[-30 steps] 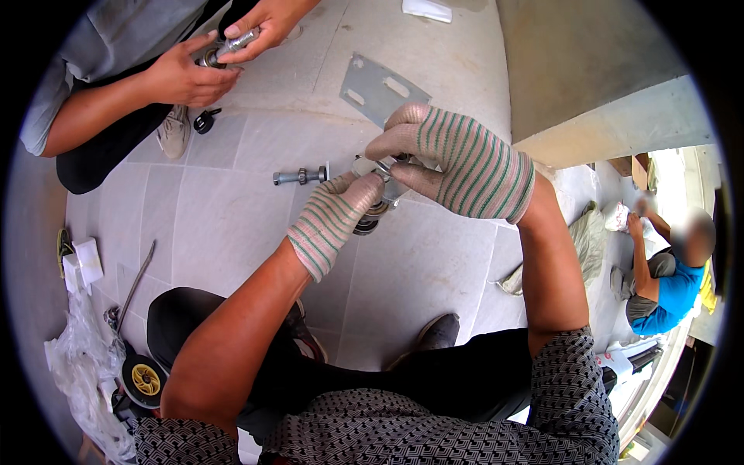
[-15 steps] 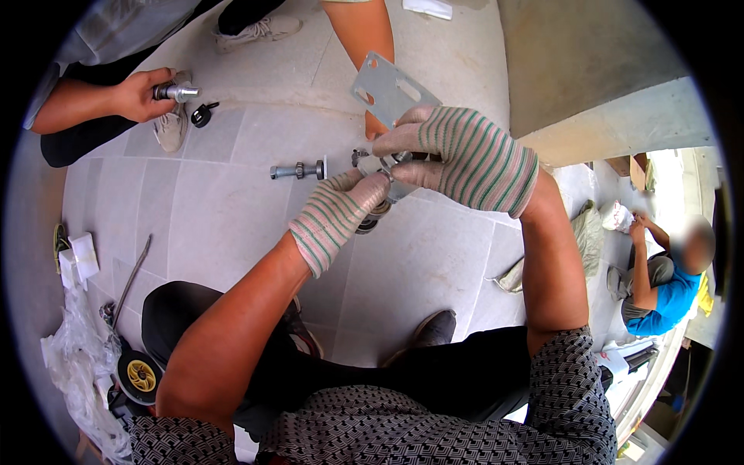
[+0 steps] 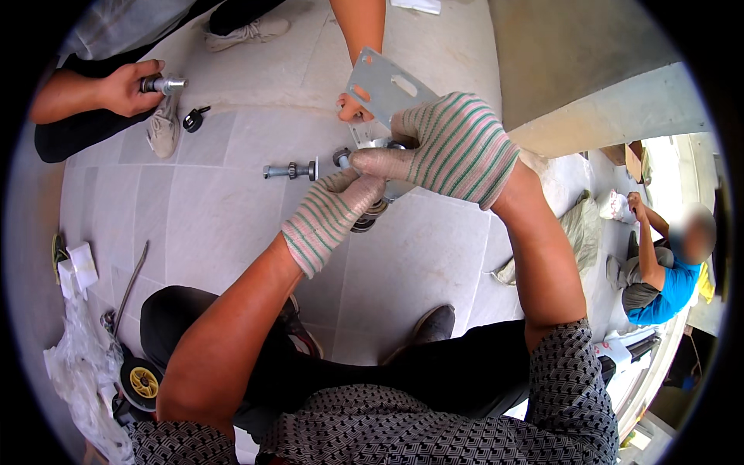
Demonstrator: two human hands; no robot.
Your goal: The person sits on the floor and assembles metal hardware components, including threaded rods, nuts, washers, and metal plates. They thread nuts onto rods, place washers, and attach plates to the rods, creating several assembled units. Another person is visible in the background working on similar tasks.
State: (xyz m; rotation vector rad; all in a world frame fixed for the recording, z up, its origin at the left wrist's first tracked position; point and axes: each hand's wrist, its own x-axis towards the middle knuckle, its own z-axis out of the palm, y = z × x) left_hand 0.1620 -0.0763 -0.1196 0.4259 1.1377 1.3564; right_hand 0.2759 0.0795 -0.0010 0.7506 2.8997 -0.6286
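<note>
Both my hands wear striped, pale-coated work gloves and meet over a grey slotted metal bracket (image 3: pixel 385 84) with bolts and round rollers (image 3: pixel 367 219) on its lower part. My right hand (image 3: pixel 453 147) is closed over the bracket's lower end, its thumb stretched left towards a bolt (image 3: pixel 341 157). My left hand (image 3: pixel 333 213) is pinched shut just below that thumb, beside the rollers; what its fingertips hold is hidden. A co-worker's hand (image 3: pixel 354 107) is at the bracket's far side. On the floor to the left lies a bolt with rings and a small plate (image 3: pixel 291 170).
A co-worker's other hand (image 3: pixel 128 89) holds a bolt assembly (image 3: pixel 165 84) at upper left, near a black tape measure (image 3: pixel 194 118). At lower left are clear plastic wrap (image 3: pixel 77 364) and a yellow-hubbed wheel (image 3: pixel 143 381). Another person in blue (image 3: pixel 670 294) crouches at right near a sack (image 3: pixel 570 236).
My right hand has shifted slightly left, and its thumb now reaches over my left fingertips. The co-worker's hand behind the bracket has moved left and up into plainer sight.
</note>
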